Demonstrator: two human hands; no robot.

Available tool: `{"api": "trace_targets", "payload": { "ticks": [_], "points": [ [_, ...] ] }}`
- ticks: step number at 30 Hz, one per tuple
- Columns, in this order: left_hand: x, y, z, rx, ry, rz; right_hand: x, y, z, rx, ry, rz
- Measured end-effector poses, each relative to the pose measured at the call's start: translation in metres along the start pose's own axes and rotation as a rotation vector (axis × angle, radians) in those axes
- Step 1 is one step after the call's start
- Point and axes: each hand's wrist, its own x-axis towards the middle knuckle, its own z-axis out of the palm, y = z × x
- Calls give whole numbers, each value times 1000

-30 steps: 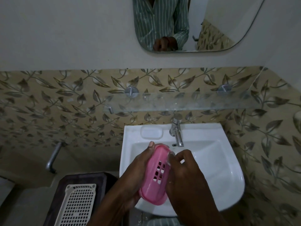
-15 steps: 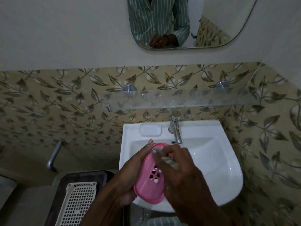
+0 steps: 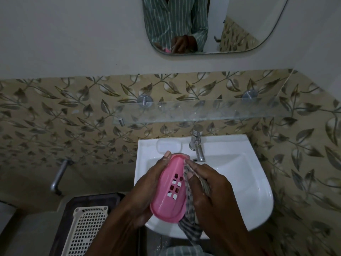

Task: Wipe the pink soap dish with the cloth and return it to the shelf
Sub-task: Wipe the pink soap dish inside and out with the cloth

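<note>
A pink oval soap dish point(image 3: 168, 197) with square drain holes is held over the white sink point(image 3: 245, 183). My left hand point(image 3: 142, 196) grips it from the left and beneath, fingertip at its far rim. My right hand point(image 3: 210, 193) holds a grey patterned cloth point(image 3: 190, 206) and presses it against the dish's right edge. The cloth's tail hangs down past the sink's front rim. A glass shelf point(image 3: 212, 112) is fixed to the tiled wall above the tap.
A chrome tap point(image 3: 197, 146) stands at the back of the sink. A cream perforated basket point(image 3: 86, 231) lies on a dark stand at lower left. A metal pipe point(image 3: 59, 177) juts from the left wall. A mirror point(image 3: 212, 24) hangs above.
My right hand has slid with the cloth from over the dish's top to its right edge. The dish's holed inside now shows more fully. My left hand keeps its grip.
</note>
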Motion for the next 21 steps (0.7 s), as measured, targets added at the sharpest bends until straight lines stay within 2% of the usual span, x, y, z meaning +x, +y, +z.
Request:
{"api": "trace_targets", "payload": {
  "ticks": [5, 13, 21],
  "points": [
    [-2, -2, 0, 40, -40, -16, 1, -5, 3, -108, -44, -124],
    [2, -11, 8, 29, -23, 75, 2, -7, 1, -118, 106, -42],
    [6, -11, 7, -8, 18, 144, -3, 3, -5, -61, 63, 93]
  ]
}}
